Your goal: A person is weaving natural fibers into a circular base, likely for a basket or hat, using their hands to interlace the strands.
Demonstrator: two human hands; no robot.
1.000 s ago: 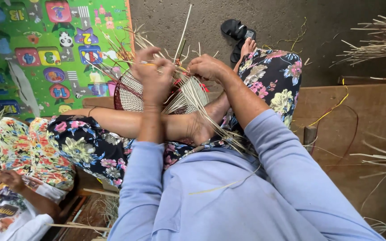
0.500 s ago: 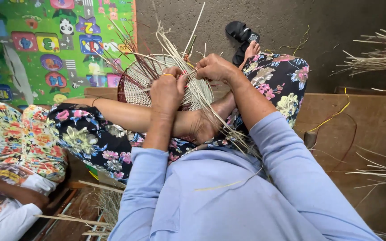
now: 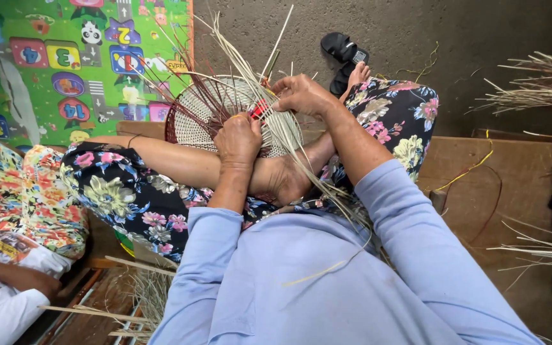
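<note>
The round, half-woven basket of pale flat straw strips (image 3: 215,118) rests tilted against the person's crossed legs, its woven face turned up toward the head camera. This position braces the disc against the shin and knee, so both hands are free to work its near rim.

The left hand (image 3: 239,137) lies on the near edge of the basket with its fingers curled closed, pinching the weave together with a small red object (image 3: 258,110); what this object is cannot be told. The right hand (image 3: 301,96) sits just beside it, at the upper right rim, its fingers closed around a bundle of long loose straw strands (image 3: 301,160). The bundle runs from that hand down across the lap toward the pale blue sleeve (image 3: 410,217), which keeps the working ends within reach.

Materials:
- The woven centre is tight, fine and cream-coloured, with a regular ribbed texture
- Dark reddish-brown stakes (image 3: 183,105) fan out of the left rim, thin, stiff and unwoven
- Loose strands are flat, dry and springy, and splay upward

A foam play mat with bright coloured panels (image 3: 46,57) covers the floor at the far left. Black sandals (image 3: 345,54) stand on the grey concrete floor (image 3: 480,38) beyond the knee. Spare straw bunches (image 3: 538,83) lie at the right edge
</note>
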